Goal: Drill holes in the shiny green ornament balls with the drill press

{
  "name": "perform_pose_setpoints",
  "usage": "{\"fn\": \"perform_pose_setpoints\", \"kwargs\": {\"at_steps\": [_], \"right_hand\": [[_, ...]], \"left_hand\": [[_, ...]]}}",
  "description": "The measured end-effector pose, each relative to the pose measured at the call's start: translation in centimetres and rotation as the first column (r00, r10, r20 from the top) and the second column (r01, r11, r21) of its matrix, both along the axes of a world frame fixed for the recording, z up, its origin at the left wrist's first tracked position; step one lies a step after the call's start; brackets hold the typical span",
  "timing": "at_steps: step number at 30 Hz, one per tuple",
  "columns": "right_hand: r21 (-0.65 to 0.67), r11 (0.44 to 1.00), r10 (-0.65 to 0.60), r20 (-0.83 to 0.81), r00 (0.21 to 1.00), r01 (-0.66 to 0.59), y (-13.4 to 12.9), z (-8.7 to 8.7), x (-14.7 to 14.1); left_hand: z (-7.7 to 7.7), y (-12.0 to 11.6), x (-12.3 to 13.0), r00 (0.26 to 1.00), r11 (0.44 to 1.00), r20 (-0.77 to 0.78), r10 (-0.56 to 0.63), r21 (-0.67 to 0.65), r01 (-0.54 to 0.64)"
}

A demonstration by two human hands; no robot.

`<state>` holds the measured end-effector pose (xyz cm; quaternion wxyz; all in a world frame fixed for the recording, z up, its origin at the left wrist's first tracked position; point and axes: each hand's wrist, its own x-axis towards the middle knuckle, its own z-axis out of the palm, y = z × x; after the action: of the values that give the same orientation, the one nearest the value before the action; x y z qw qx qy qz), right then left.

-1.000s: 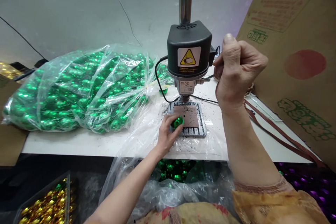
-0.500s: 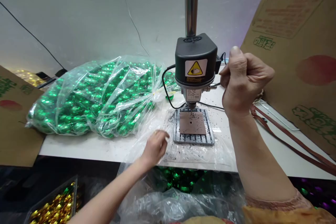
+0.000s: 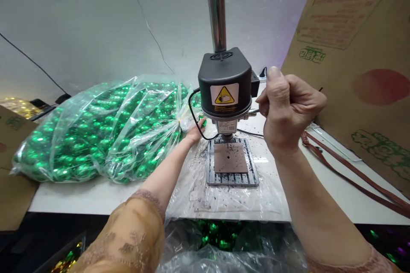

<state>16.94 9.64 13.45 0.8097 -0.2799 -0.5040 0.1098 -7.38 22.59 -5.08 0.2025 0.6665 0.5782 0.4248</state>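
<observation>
My right hand point(image 3: 285, 108) is closed in a fist round the feed lever point(image 3: 253, 112) at the side of a small bench drill press point(image 3: 225, 83). Most of that lever is hidden inside the fist. To the left of the machine my left hand point(image 3: 194, 133) reaches past the black cord, its fingers round a shiny green ball point(image 3: 202, 120); part of the fingers is hidden. Under the drill head, a brown square plate point(image 3: 235, 163) with a small dark hole lies on the slotted metal base point(image 3: 221, 180). Dark shavings are scattered over plate and base.
A large clear bag of shiny green balls point(image 3: 96, 132) fills the table's left side. Cardboard boxes point(image 3: 346, 64) stand at both sides. Brown straps point(image 3: 349, 175) lie at the right. Below the table edge hangs clear plastic point(image 3: 224, 260) with green balls.
My left hand has moved forward from beside the base to the green ball left of the drill. My right fist stays at the lever. The whole view has shifted slightly.
</observation>
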Motion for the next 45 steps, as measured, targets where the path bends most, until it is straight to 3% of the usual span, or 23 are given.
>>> {"fn": "perform_pose_setpoints", "kwargs": {"at_steps": [7, 13, 16, 20, 23, 31, 36, 45], "right_hand": [[0.001, 1.0, 0.013, -0.005, 1.0, -0.013, 0.1, 0.0, 0.0], [0.037, 0.999, 0.007, -0.004, 1.0, -0.007, 0.2, 0.0, 0.0], [0.027, 0.999, 0.028, -0.004, 1.0, -0.027, 0.3, -0.1, 0.0], [0.058, 0.996, 0.073, -0.029, 0.997, -0.071, 0.6, -0.2, 0.0], [0.061, 0.994, 0.09, -0.03, 0.995, -0.088, 0.6, -0.2, 0.1], [0.065, 0.991, 0.12, -0.027, 0.992, -0.118, 0.6, -0.2, 0.2], [0.015, 0.999, 0.043, 0.013, 0.999, -0.044, 0.6, -0.2, 0.2], [0.022, 0.999, 0.041, 0.021, 0.999, -0.042, 0.5, -0.3, 0.2]], "left_hand": [[-0.4, -1.8, 0.2, 0.991, 1.0, -0.133, -0.002, -0.024, -0.001], [0.8, -8.7, -0.9, 0.983, 0.996, -0.16, 0.088, 0.002, -0.088], [1.8, -13.3, -0.3, 0.993, 0.993, 0.011, 0.118, -0.032, -0.118], [2.0, -17.1, 2.4, 0.9, 0.979, 0.436, 0.013, -0.187, 0.077], [1.1, -16.9, 4.6, 0.843, 0.971, 0.537, -0.03, -0.184, 0.151], [-1.3, -14.0, 6.1, 0.878, 0.984, 0.472, -0.08, -0.101, 0.144], [-1.3, -14.1, 6.6, 0.911, 0.981, 0.391, -0.133, -0.081, 0.178], [-0.9, -14.3, 7.6, 0.967, 0.978, 0.176, -0.186, -0.058, 0.199]]}}
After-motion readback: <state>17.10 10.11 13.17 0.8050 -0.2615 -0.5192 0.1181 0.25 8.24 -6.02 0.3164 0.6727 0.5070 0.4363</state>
